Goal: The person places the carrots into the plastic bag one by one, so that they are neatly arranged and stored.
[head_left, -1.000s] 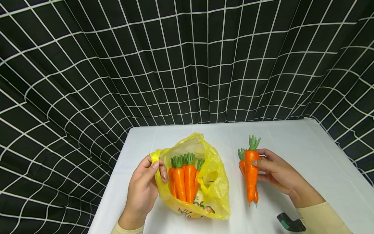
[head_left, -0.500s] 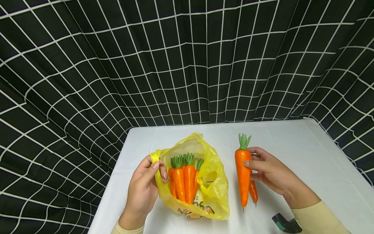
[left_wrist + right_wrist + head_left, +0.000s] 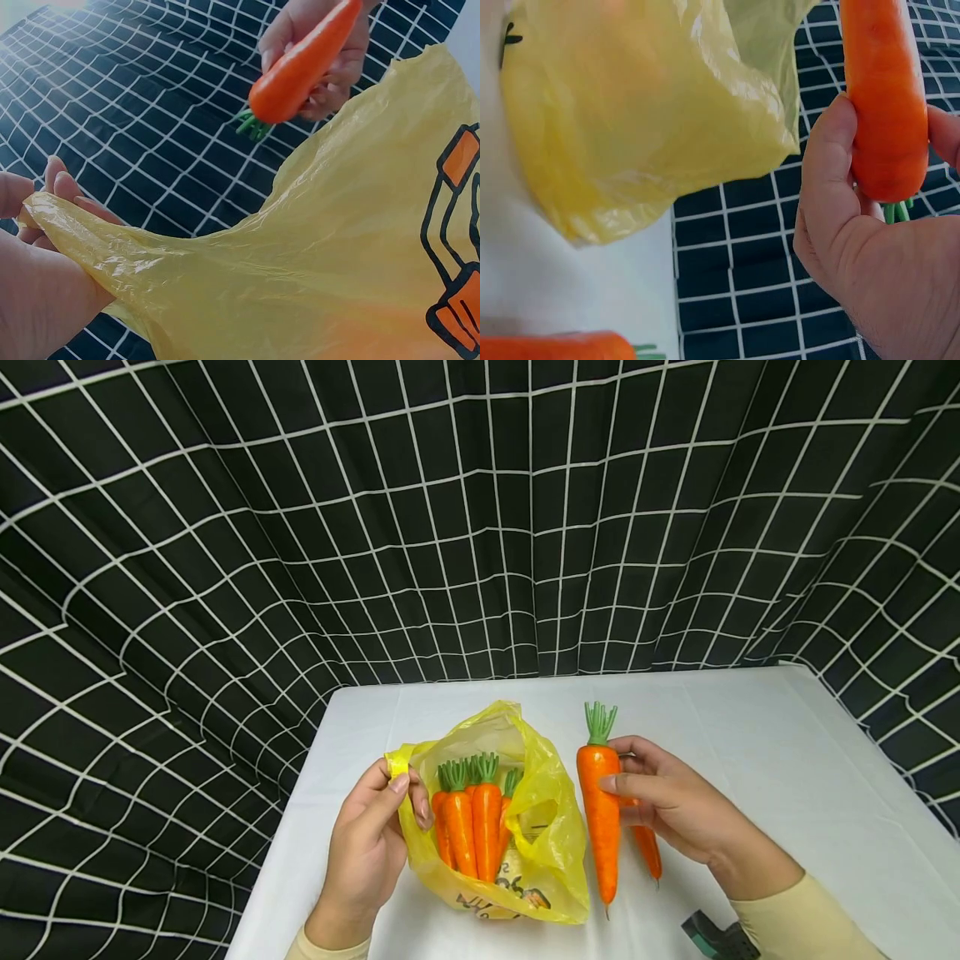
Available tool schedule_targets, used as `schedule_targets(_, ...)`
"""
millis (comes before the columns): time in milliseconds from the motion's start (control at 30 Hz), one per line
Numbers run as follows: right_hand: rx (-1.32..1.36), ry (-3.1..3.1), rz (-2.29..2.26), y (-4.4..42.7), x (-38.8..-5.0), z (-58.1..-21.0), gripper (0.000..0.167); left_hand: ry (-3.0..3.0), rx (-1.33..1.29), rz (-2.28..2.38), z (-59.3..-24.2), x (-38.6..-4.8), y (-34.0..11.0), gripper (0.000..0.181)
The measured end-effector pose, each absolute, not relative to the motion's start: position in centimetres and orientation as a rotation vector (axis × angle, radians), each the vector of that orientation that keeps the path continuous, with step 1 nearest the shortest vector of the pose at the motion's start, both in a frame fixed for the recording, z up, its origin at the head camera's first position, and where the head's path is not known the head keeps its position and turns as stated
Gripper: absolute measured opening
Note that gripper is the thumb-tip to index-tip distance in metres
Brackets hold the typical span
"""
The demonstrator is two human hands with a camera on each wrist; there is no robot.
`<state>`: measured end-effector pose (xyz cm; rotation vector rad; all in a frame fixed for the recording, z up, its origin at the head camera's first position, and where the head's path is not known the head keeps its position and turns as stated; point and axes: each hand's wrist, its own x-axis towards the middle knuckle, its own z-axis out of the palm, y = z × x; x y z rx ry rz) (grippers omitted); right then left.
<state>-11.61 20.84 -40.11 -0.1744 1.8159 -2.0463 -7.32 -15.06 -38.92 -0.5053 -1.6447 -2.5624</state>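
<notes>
My left hand (image 3: 367, 843) pinches the left rim of a translucent yellow plastic bag (image 3: 558, 868), its mouth turned toward me. Several orange carrots (image 3: 487, 827) with green stem tops stand inside, tops up. Just right of the bag, my right hand (image 3: 671, 802) grips another carrot (image 3: 602, 827) near its thick end, thumb across the front, green top up and tip down. A loose carrot (image 3: 647, 852) lies on the table, partly hidden behind that hand. In the left wrist view the bag's film (image 3: 225, 285) stretches from the pinching fingers.
A white cloth covers the table (image 3: 720, 710). Black curtains (image 3: 442, 568) with white grid lines rise behind it and on both sides. A dark device (image 3: 720, 935) with a green patch is at the right wrist.
My right hand has lifted the carrot and carried it left toward the bag. The carrot behind it now shows apart on the table. My left hand and the bag stay nearly still.
</notes>
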Motion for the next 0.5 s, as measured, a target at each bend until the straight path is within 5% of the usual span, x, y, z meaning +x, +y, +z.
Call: schedule_targets(500,-0.208,1.781,-1.998,17.9,-11.5,-39.0,0.053,-1.635,-0.528,-2.571,-38.9,-7.3,-15.1,0.016)
